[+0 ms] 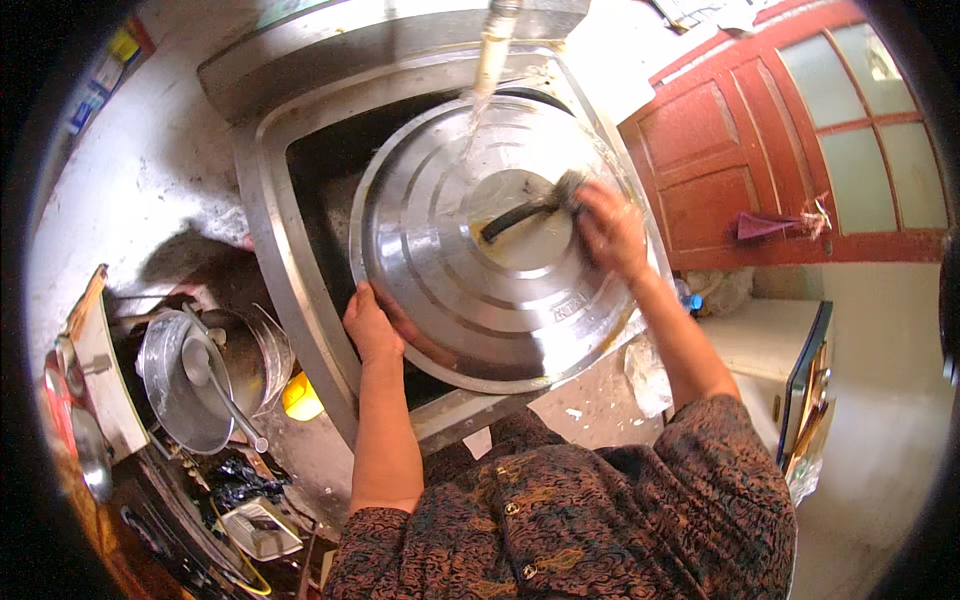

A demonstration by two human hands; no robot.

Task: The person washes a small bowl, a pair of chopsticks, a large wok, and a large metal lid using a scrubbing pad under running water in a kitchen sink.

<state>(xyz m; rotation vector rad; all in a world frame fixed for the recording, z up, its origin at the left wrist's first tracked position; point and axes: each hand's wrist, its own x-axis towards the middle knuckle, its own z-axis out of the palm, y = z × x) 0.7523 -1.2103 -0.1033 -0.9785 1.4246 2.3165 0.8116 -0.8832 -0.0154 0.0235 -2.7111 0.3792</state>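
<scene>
A large round metal lid (450, 300) with stepped rings and a dark handle (517, 217) lies across a stainless steel sink (300, 300). Water runs onto it from a tap (493, 52) above. My left hand (373, 328) grips the lid's rim at the lower left, thumb on top; its fingers are hidden beneath. At the right end of the handle, my right hand (611, 229) is shut on a greyish scrubbing pad (571, 187) pressed to the lid. That hand is somewhat blurred.
Metal pots (169, 405) with a ladle (196, 364) stand at the lower left, near a yellow object (301, 397). A red wooden door (701, 142) is at the upper right. Below it are a white cabinet (750, 330) and a blue-capped bottle (691, 301).
</scene>
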